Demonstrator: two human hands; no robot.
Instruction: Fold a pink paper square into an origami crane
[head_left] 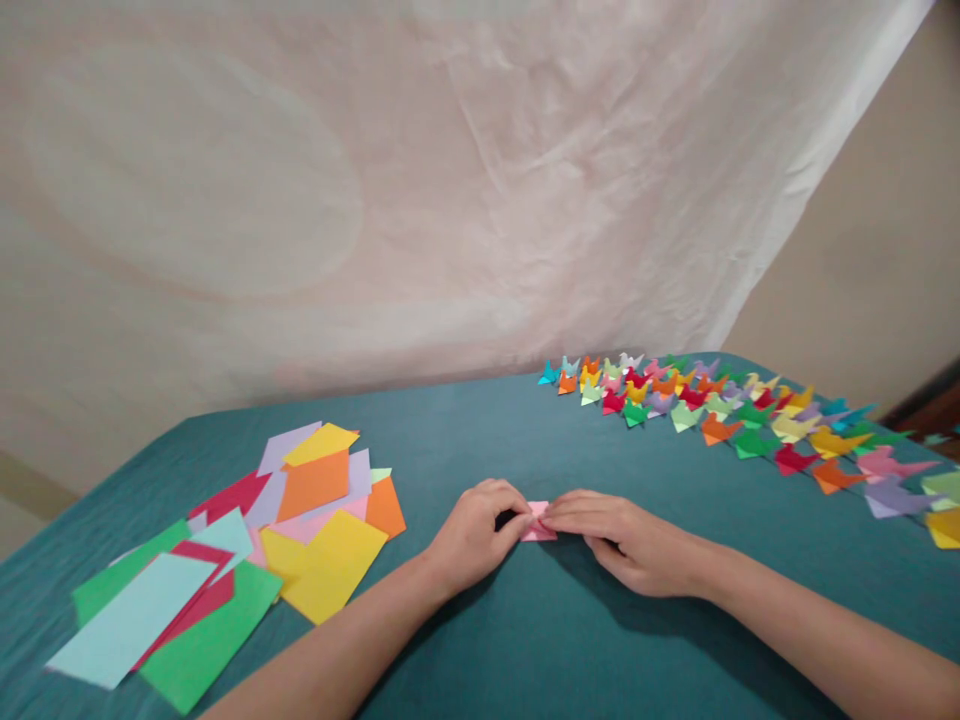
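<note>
A small pink folded paper (538, 522) lies on the teal tablecloth (525, 620) at the middle of the table. My left hand (476, 530) pinches its left side with curled fingers. My right hand (619, 535) presses its right side with fingertips together. Most of the paper is hidden under my fingers.
Loose coloured paper sheets (300, 520) in yellow, orange, green, red and pale blue are spread on the left. Several small folded paper figures (720, 410) stand in rows at the back right. A pale cloth (375, 180) hangs behind the table.
</note>
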